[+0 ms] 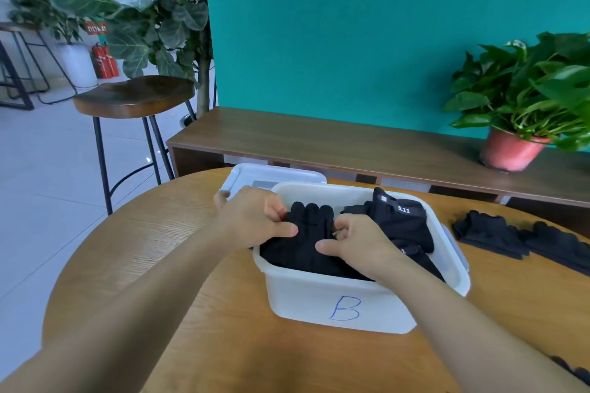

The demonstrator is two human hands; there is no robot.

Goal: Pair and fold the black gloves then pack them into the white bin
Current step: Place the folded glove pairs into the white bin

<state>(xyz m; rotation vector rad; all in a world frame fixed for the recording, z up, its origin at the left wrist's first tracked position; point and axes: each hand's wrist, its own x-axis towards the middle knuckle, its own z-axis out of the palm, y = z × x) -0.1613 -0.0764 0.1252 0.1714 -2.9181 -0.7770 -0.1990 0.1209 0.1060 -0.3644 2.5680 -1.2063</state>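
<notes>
Head view: left hand [255,220] and right hand [354,242] pinch the folded glove pair [308,233] between them in the white bin [335,303] (part-filled); released loosely, it may unfold.

Beyond the fingers [277,211] the white bin [319,297] wall and its lid [252,172] close the way; right of them packed gloves [405,226] fill the bin; leftward the table [143,249] lies open.

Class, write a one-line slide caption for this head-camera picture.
The left hand and right hand grip black gloves inside the white bin marked B; loose gloves lie on the table to its right.
</notes>
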